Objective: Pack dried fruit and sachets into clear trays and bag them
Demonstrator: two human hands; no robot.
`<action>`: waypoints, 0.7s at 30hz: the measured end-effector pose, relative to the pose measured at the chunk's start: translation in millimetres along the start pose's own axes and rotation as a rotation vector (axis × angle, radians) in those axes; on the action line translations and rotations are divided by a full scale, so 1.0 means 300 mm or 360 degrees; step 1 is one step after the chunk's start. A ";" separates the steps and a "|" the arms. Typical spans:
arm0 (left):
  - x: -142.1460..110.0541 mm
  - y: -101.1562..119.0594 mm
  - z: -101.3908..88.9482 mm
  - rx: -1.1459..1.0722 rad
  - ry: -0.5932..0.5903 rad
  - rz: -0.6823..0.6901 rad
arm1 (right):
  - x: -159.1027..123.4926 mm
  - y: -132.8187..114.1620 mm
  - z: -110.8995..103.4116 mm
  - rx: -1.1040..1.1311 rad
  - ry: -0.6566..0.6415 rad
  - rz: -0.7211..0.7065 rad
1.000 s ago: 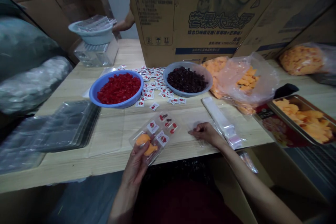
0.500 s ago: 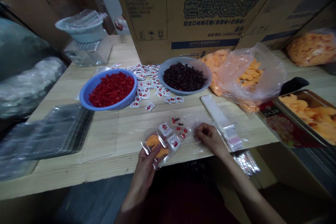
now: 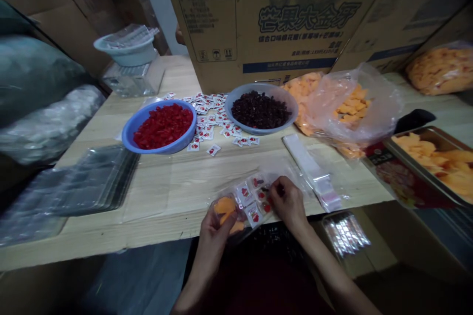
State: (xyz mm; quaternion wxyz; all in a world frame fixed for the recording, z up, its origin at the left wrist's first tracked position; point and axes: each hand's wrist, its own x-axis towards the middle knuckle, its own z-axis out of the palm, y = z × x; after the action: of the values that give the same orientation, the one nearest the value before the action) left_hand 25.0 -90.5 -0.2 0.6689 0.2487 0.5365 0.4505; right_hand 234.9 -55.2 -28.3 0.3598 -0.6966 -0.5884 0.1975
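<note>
Nearest, below the front edge of the pale wood-grain table [image 3: 173, 206], silvery wrapped packs [image 3: 347, 236] are held in an open brown cardboard box [image 3: 377, 246]. Above that edge, and partly overlapping it in view, a clear plastic compartment tray [image 3: 248, 203] is held, its long axis running left to right, with the right end angled slightly away. Its left end, filled with orange pieces [image 3: 224, 204], is gripped by the left hand [image 3: 215, 229], thumb pressed on top; the other fingers are mostly hidden. At its right end, by red and dark pieces, the thumb and forefinger of the right hand [image 3: 290, 204] are brought together; whether the clear film there is pinched cannot be told. White printed packets fill the middle. To the left, a stretch of tabletop is seen between the tray and stacked clear trays [image 3: 99, 177]; to the right, a long white-and-clear plastic bundle [image 3: 312, 172] is set near the hand. Farther back, a blue bowl of red pieces [image 3: 159, 146] and a translucent bowl of dark pieces [image 3: 261, 131] are separated by scattered packets [image 3: 207, 118], before a large printed carton [image 3: 288, 15].
</note>
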 end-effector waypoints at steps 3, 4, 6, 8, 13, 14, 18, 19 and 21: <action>-0.001 0.015 -0.004 0.0007 -0.0085 0.0069 | 0.018 0.013 0.005 0.0084 0.0041 0.0048; 0.000 0.018 -0.007 0.0003 -0.0097 0.0077 | 0.023 0.018 0.005 0.0142 0.0046 0.0076; 0.004 0.020 -0.018 -0.0018 -0.0101 0.0069 | 0.033 0.033 0.004 0.0286 0.0026 0.0136; 0.013 0.016 -0.033 -0.0040 -0.0081 0.0035 | 0.038 0.050 0.005 0.0415 -0.0006 0.0190; 0.040 0.012 -0.069 0.0005 -0.0084 -0.0058 | 0.035 0.074 0.012 0.0526 -0.0039 0.0237; 0.044 0.016 -0.073 0.0025 -0.0089 -0.0062 | 0.034 0.073 0.013 0.0526 -0.0041 0.0231; 0.052 0.035 -0.074 0.0107 -0.0083 -0.0084 | 0.034 0.066 0.016 0.0488 -0.0040 0.0218; 0.053 0.039 -0.074 0.0127 -0.0093 -0.0101 | 0.035 0.066 0.016 0.0477 -0.0022 0.0222; 0.054 0.043 -0.074 0.0149 -0.0132 -0.0143 | 0.036 0.067 0.018 0.0471 0.0043 0.0234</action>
State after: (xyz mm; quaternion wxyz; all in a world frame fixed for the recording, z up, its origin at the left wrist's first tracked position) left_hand 0.1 -73.8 -4.3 0.6978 0.2736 0.5394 0.3838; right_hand 247.1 -44.4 -45.0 0.4509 -0.6797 -0.4955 0.2985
